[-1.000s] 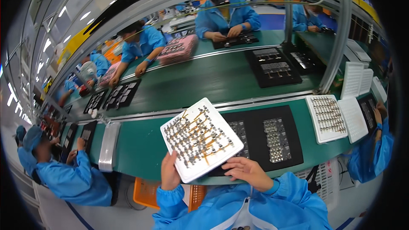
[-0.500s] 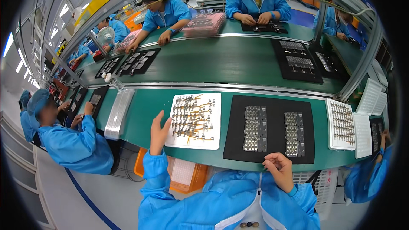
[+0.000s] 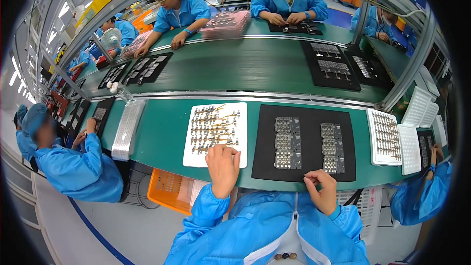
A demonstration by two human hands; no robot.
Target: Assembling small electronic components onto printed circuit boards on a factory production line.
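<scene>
My left hand [image 3: 223,169] is over the near right part of a white tray [image 3: 195,159]. Its fingers are bent down among small metal parts with orange strips [image 3: 211,128], which stand in rows there. Whatever its fingertips hold is hidden. To the right lies a black mat [image 3: 310,140] bearing two columns of joined circuit boards, a left column [image 3: 287,143] and a right column [image 3: 332,148], dotted with round silver pieces. At the mat's front edge my right hand [image 3: 322,192] has curled fingers, thumb close to the forefinger; anything between them is too small to make out.
Further right is another white tray [image 3: 385,140] of small parts, beside an empty-looking white tray [image 3: 409,149]. Stacked clear trays [image 3: 128,130] lie at the left. A metal rail [image 3: 255,97] separates my bench from a green belt [image 3: 235,66]. Co-workers sit across and at both sides.
My left hand has moved from the tray's left side, fingers spread, to its near right part, fingers now bent down. My right hand keeps its place at the mat edge. The whole view has shifted slightly.
</scene>
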